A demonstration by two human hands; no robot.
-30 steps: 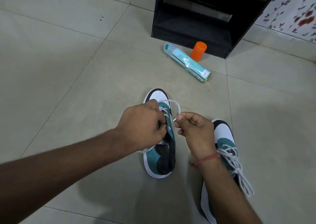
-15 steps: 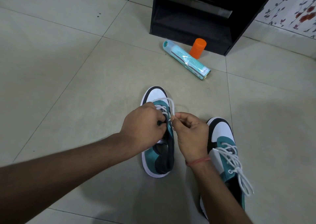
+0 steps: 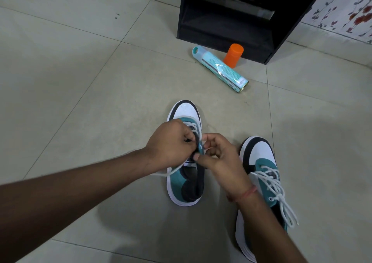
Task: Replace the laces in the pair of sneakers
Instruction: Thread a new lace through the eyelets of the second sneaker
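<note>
On a pale tiled floor [image 3: 80, 102], your left hand [image 3: 171, 144] curls around the teal eyelet flap of the white, teal and black sneaker [image 3: 186, 162] while your right hand [image 3: 219, 158] pinches its white lace [image 3: 192, 127] beside the flap. The matching laced sneaker [image 3: 259, 174] stands just right. A teal spray can [image 3: 220, 68] lies near an orange cap [image 3: 233, 55] before a black cabinet [image 3: 231, 21].

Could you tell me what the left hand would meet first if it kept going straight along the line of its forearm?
Most likely the right hand, which sits just past the left hand over the left sneaker. Depth is unclear; it might graze the eyelet flap first.
</note>
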